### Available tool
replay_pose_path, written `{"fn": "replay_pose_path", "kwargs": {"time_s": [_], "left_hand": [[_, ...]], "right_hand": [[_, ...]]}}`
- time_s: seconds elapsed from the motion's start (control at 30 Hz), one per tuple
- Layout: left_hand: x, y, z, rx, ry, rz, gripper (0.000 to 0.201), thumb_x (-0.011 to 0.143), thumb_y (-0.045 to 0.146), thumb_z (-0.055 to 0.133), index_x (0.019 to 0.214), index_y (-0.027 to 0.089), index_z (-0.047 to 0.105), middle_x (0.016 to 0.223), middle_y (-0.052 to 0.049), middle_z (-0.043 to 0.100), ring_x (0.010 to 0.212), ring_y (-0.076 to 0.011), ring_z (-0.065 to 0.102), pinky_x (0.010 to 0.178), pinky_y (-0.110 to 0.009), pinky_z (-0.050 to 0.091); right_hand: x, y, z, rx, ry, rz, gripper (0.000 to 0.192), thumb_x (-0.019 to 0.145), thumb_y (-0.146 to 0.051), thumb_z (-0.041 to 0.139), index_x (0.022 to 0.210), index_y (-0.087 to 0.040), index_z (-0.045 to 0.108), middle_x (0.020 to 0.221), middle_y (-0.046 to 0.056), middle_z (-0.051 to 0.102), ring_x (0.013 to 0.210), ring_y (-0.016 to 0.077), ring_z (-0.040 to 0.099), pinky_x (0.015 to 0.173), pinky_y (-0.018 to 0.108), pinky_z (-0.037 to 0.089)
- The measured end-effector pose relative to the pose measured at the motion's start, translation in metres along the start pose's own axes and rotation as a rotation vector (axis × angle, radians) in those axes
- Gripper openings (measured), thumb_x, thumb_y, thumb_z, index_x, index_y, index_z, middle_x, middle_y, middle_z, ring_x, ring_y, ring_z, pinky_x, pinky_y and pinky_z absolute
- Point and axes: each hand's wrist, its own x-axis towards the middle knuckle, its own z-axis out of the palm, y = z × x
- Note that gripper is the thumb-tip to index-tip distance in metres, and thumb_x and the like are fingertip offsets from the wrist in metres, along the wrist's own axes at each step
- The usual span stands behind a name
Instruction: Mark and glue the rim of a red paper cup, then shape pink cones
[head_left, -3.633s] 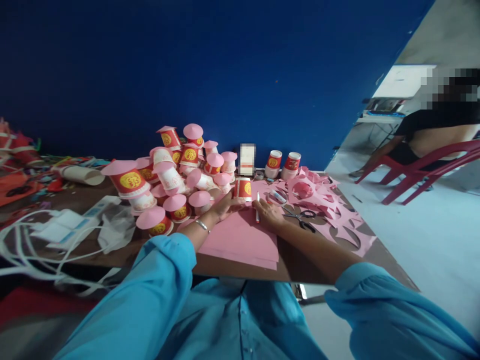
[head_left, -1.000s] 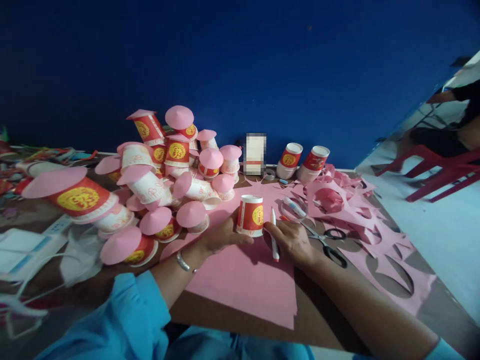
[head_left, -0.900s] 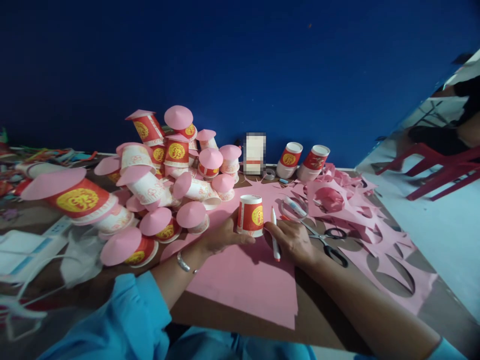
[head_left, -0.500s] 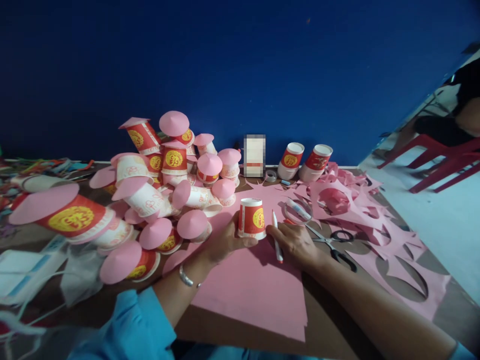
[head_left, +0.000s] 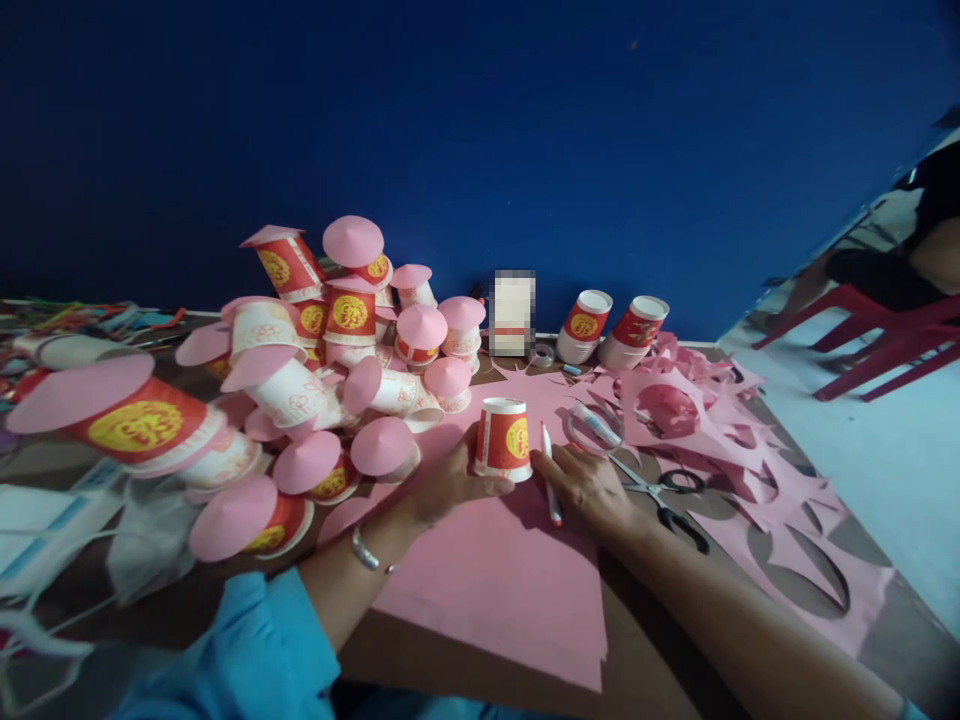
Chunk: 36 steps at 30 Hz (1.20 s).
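Observation:
My left hand (head_left: 457, 475) is closed round the lower left side of a red paper cup (head_left: 495, 440) with a yellow emblem. The cup is upside down, its white base up and its rim down, above pink paper (head_left: 495, 590). In my right hand (head_left: 589, 485) is a white marker (head_left: 551, 490) with red ends, standing nearly upright between the fingers. That hand is just right of the cup; whether its fingertips touch the cup I cannot tell. Scissors (head_left: 660, 490) with black handles lie open beside my right wrist.
Several cups with pink cone tops (head_left: 382, 447) are piled at the left. Two cup stacks (head_left: 585, 325) lean near the blue wall. Pink paper offcuts (head_left: 795, 560) cover the right side, beside a tape roll (head_left: 596, 425). A person sits on a red stool (head_left: 862, 310).
The view has shifted slightly. Both hands keep their hold on the cup and the marker, with hardly any movement.

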Motion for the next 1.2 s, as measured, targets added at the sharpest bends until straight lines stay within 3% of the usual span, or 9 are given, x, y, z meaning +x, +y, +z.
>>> {"fn": "replay_pose_path", "kwargs": {"time_s": [0.2,0.43,0.7,0.9,1.2], "left_hand": [[0.002,0.004,0.002,0.025,-0.025,0.072,0.067,0.086,0.039,0.090,0.144,0.024,0.059,0.135,-0.011,0.069,0.124,-0.0303,0.062,0.107,-0.046,0.048],[-0.003,0.020,0.011,0.097,-0.048,0.034,0.064,0.085,0.045,0.090,0.138,0.021,0.065,0.134,-0.013,0.072,0.123,-0.0326,0.064,0.105,-0.047,0.050],[-0.004,0.013,0.005,0.112,-0.078,-0.026,0.079,0.079,0.043,0.094,0.145,0.022,0.056,0.136,-0.013,0.069,0.124,-0.0332,0.064,0.103,-0.047,0.051],[-0.005,0.016,0.007,0.135,-0.071,-0.026,0.075,0.079,0.043,0.094,0.140,0.022,0.056,0.127,-0.011,0.069,0.115,-0.0296,0.064,0.097,-0.044,0.052],[-0.003,0.016,0.009,0.007,-0.103,0.052,0.065,0.083,0.037,0.091,0.139,0.023,0.063,0.130,-0.011,0.073,0.121,-0.0309,0.067,0.107,-0.048,0.050]], "right_hand": [[-0.002,-0.001,-0.002,0.016,-0.003,0.013,0.021,0.102,-0.005,0.052,0.099,-0.020,0.065,0.069,-0.002,0.060,0.059,0.0140,0.051,0.057,0.030,0.030],[0.002,-0.007,-0.011,0.059,0.065,0.004,0.019,0.106,-0.009,0.051,0.096,-0.018,0.065,0.065,-0.003,0.058,0.053,0.0119,0.049,0.053,0.029,0.029],[0.005,-0.010,-0.014,0.046,0.105,-0.032,0.022,0.106,-0.008,0.050,0.091,-0.017,0.064,0.063,-0.004,0.055,0.052,0.0114,0.043,0.054,0.029,0.027],[0.000,-0.010,-0.011,0.071,0.052,-0.004,0.019,0.105,-0.009,0.054,0.092,-0.018,0.064,0.065,-0.004,0.056,0.053,0.0107,0.043,0.055,0.028,0.026],[0.001,-0.008,-0.012,0.088,0.067,-0.013,0.017,0.104,-0.007,0.052,0.101,-0.018,0.064,0.065,-0.004,0.057,0.054,0.0116,0.047,0.054,0.028,0.028]]}}
